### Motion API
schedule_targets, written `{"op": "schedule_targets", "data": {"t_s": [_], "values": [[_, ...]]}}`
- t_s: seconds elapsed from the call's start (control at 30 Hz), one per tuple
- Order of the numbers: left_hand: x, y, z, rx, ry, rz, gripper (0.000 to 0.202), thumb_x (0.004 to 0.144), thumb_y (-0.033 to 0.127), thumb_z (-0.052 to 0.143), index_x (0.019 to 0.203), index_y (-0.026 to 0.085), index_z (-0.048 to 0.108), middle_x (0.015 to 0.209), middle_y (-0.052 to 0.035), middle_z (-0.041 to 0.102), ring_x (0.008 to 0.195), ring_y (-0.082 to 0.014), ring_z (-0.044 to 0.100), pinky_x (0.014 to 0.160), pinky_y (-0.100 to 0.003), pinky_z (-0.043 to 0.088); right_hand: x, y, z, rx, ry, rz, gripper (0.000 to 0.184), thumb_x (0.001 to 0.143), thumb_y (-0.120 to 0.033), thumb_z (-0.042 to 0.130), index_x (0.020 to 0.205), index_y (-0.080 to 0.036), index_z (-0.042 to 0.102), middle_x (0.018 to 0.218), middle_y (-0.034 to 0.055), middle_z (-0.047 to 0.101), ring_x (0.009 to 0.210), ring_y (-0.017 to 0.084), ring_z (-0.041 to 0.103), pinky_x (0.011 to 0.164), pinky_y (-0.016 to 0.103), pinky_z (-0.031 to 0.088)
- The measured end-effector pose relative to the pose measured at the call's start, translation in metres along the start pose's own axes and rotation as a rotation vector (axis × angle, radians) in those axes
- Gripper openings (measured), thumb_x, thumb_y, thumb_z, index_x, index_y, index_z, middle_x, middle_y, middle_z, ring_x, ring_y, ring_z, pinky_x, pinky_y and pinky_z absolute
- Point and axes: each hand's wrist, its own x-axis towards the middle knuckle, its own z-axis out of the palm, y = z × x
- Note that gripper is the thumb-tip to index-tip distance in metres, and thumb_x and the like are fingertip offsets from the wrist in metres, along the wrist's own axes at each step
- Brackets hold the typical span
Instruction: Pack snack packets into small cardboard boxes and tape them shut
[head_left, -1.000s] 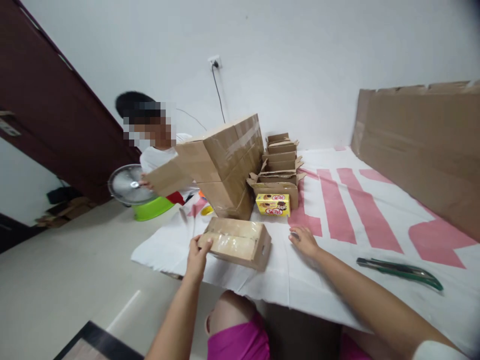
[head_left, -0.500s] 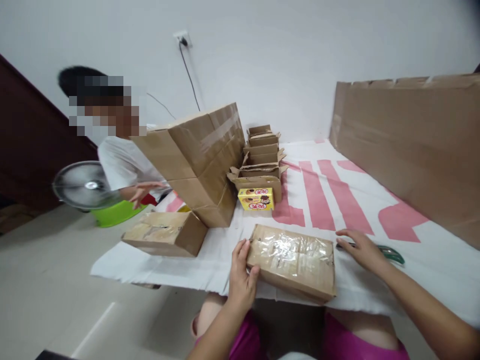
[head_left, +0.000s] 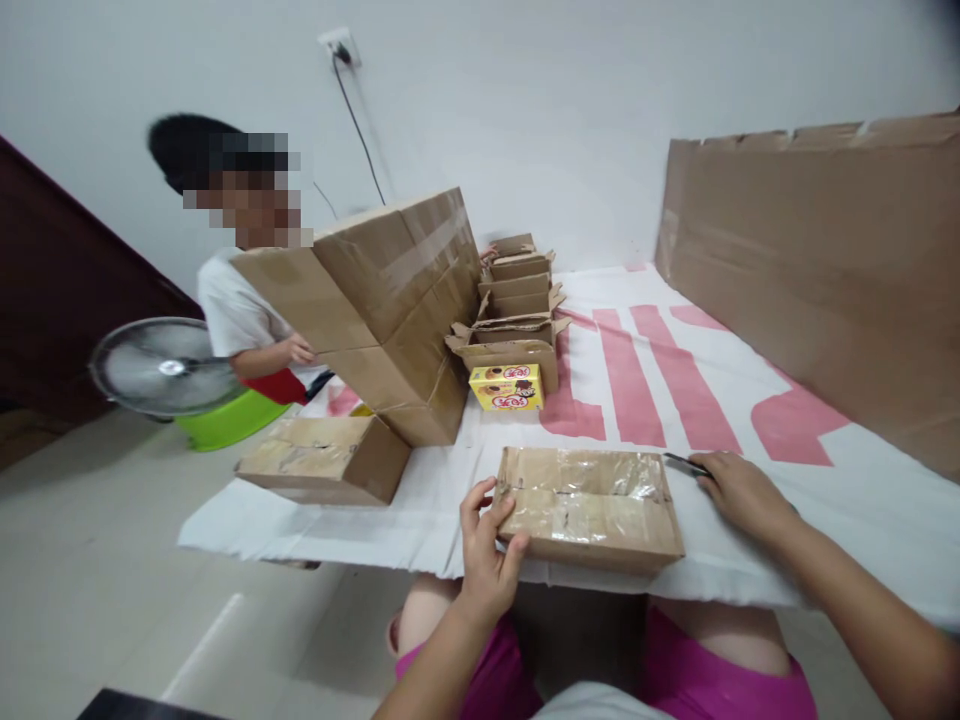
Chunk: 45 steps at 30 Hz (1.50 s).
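Note:
A taped cardboard box point(head_left: 592, 505) lies near the table's front edge, with shiny clear tape across its top. My left hand point(head_left: 489, 545) grips the box's left end, thumb on the front side and fingers at the top corner. At the right, my right hand point(head_left: 742, 495) is closed around a utility knife point(head_left: 684, 464). Its thin dark tip points left at the box's back right corner; the hand hides the handle. Beyond the box, a yellow snack box point(head_left: 506, 388) stands against a row of open cardboard boxes point(head_left: 517, 350).
A tall stack of cardboard boxes point(head_left: 397, 300) rises left of the row. Another taped box point(head_left: 322, 460) lies at the left front. A person point(head_left: 240, 310) stands behind the stack. A large cardboard panel point(head_left: 810, 270) borders the right. A fan point(head_left: 172, 368) stands at far left.
My right hand has closed on the utility knife that lay beneath it and brought its tip to the box. The box has turned slightly. The other person's hands have moved to the stack.

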Motion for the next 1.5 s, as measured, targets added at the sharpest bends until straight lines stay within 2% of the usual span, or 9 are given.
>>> {"op": "schedule_targets", "data": {"t_s": [0.13,0.23,0.33,0.43,0.57,0.67,0.87,1.07,1.5], "values": [[-0.001,-0.003,0.001,-0.026,-0.006,0.008,0.035,0.094,0.042,0.046,0.120,0.020,0.053,0.133,-0.0160,0.042,0.124,-0.0279,0.046,0.093,-0.046,0.046,0.026,-0.028,-0.029,0.071,0.240,0.072,0.037,0.091,-0.024,0.036,0.118,-0.015,0.059,0.113,0.0155,0.068,0.102,0.030,0.065,0.084,0.044,0.053],[-0.002,-0.005,0.003,-0.042,0.000,0.004,0.035,0.095,0.042,0.046,0.121,0.020,0.053,0.133,-0.0161,0.042,0.125,-0.0281,0.045,0.094,-0.046,0.045,0.040,-0.076,-0.066,0.199,0.366,-0.153,0.036,0.094,-0.024,0.038,0.125,-0.020,0.054,0.112,0.0099,0.069,0.101,0.025,0.066,0.085,0.038,0.053],[-0.003,-0.005,0.004,-0.045,0.006,-0.014,0.035,0.094,0.042,0.046,0.121,0.020,0.053,0.133,-0.0159,0.042,0.126,-0.0285,0.045,0.096,-0.048,0.044,0.048,-0.131,-0.095,0.277,0.175,-0.418,0.041,0.094,-0.018,0.038,0.133,-0.026,0.048,0.111,0.0044,0.070,0.095,0.019,0.067,0.079,0.032,0.053],[-0.003,-0.004,0.004,-0.047,0.006,-0.023,0.035,0.094,0.042,0.046,0.121,0.020,0.053,0.133,-0.0155,0.041,0.126,-0.0282,0.045,0.097,-0.049,0.044,0.055,-0.174,-0.107,0.232,-0.103,-0.498,0.037,0.094,-0.027,0.046,0.130,-0.026,0.051,0.117,0.0069,0.066,0.097,0.022,0.065,0.080,0.033,0.051],[-0.004,-0.004,0.005,-0.041,0.012,-0.019,0.037,0.094,0.045,0.045,0.122,0.021,0.052,0.134,-0.0154,0.041,0.125,-0.0275,0.046,0.095,-0.047,0.046,0.068,-0.204,-0.106,0.132,-0.321,-0.562,0.040,0.085,-0.036,0.063,0.122,-0.021,0.057,0.114,0.0108,0.062,0.090,0.024,0.064,0.074,0.031,0.048],[-0.004,-0.005,0.006,-0.041,0.023,-0.014,0.038,0.094,0.045,0.045,0.123,0.022,0.052,0.134,-0.0154,0.042,0.124,-0.0273,0.047,0.095,-0.047,0.046,0.076,-0.219,-0.107,0.092,-0.415,-0.631,0.027,0.093,-0.033,0.051,0.112,-0.018,0.062,0.108,0.0116,0.065,0.093,0.024,0.064,0.075,0.030,0.045],[-0.005,-0.006,0.008,-0.037,0.049,-0.008,0.038,0.094,0.046,0.046,0.122,0.022,0.053,0.133,-0.0156,0.044,0.124,-0.0279,0.048,0.094,-0.047,0.047,0.082,-0.241,-0.112,-0.120,-0.571,-0.600,0.026,0.094,-0.027,0.045,0.112,-0.016,0.059,0.087,0.0127,0.073,0.076,0.024,0.069,0.059,0.027,0.040],[-0.003,-0.005,0.007,-0.015,0.052,0.015,0.038,0.095,0.046,0.044,0.122,0.020,0.052,0.132,-0.0167,0.044,0.123,-0.0276,0.048,0.092,-0.046,0.047,0.084,-0.246,-0.108,-0.241,-0.586,-0.642,0.025,0.091,-0.021,0.047,0.111,-0.015,0.062,0.090,0.0142,0.074,0.079,0.027,0.070,0.061,0.029,0.042],[-0.003,-0.006,0.005,0.035,0.028,0.015,0.039,0.094,0.047,0.043,0.122,0.021,0.052,0.133,-0.0166,0.043,0.122,-0.0295,0.048,0.091,-0.047,0.046,0.058,-0.204,-0.131,-0.387,-0.654,-0.543,0.029,0.085,-0.012,0.052,0.108,-0.018,0.069,0.087,0.0129,0.074,0.074,0.026,0.069,0.057,0.030,0.041]]}}
